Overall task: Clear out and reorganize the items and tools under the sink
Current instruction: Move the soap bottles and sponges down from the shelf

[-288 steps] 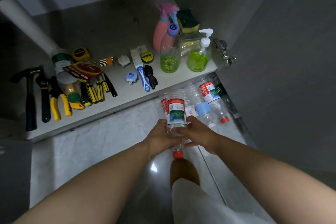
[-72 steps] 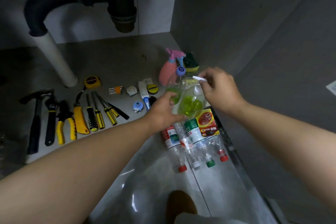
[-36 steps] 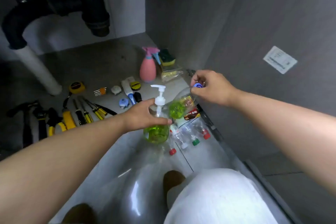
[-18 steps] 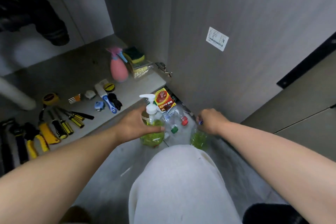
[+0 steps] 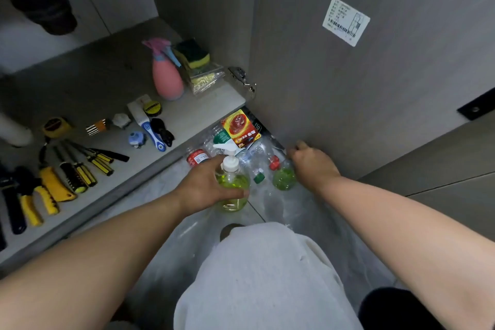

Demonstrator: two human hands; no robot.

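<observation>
The pump bottle (image 5: 232,190) stood upright over the pale glossy floor (image 5: 171,222) just in front of the cabinet shelf (image 5: 187,115). Its long axis was vertical and its white nozzle pointed left and away from the person. The left hand (image 5: 203,187) reached in from the left with the forearm stretched forward, and its grip was wrapped round the bottle's rounded, clear body, which was partly filled with yellow-green liquid. Whether the base touched the floor could not be told.

Just to the right stood a second bottle (image 5: 284,179), also clear with green liquid, its top hidden. The right hand (image 5: 312,166) hung over it, knuckles up and fingers curled downward. Whether that grip held the bottle could not be told.

Between and behind the two, several empty bottles (image 5: 257,155) of thin clear plastic lay on their sides against the shelf edge. Their long axes ran toward the person, with a red cap and a green cap nearest.

On the shelf, a smooth pink spray bottle (image 5: 167,80) stood upright beside a green-and-yellow sponge (image 5: 194,55). Yellow-and-black screwdrivers (image 5: 88,163) lay in a row to the left. The open cabinet door (image 5: 375,88) had a matte woodgrain surface.
</observation>
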